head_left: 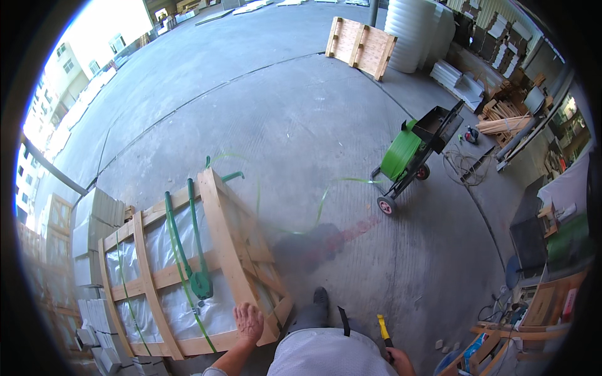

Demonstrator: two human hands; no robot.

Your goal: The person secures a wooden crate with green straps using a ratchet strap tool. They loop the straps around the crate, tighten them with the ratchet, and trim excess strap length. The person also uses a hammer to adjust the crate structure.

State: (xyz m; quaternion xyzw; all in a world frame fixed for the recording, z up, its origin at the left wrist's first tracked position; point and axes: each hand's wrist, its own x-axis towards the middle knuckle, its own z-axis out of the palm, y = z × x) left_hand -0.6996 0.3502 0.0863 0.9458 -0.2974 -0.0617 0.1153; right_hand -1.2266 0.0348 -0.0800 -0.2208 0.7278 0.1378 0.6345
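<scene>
My left hand (249,324) lies on the near corner of a wooden crate (216,229), fingers stretched out and nothing gripped. Slats frame the crate, and clear plastic film covers its contents. Green straps (186,285) run across it. On top rests a green long-handled strapping tool (200,282), its two handles pointing away from me. Low at my right side, my right hand (400,362) is closed around the dark handle of a yellow-and-black hand tool (382,327); its exact kind is unclear.
A wheeled cart (433,135) carries a green strap coil (401,153), with loose strap trailing across the concrete floor. Grey stacked blocks (94,210) stand left of the crate. A wooden panel (359,48) leans farther back beside white foam rolls (407,31). A cluttered wooden bench (533,329) stands right.
</scene>
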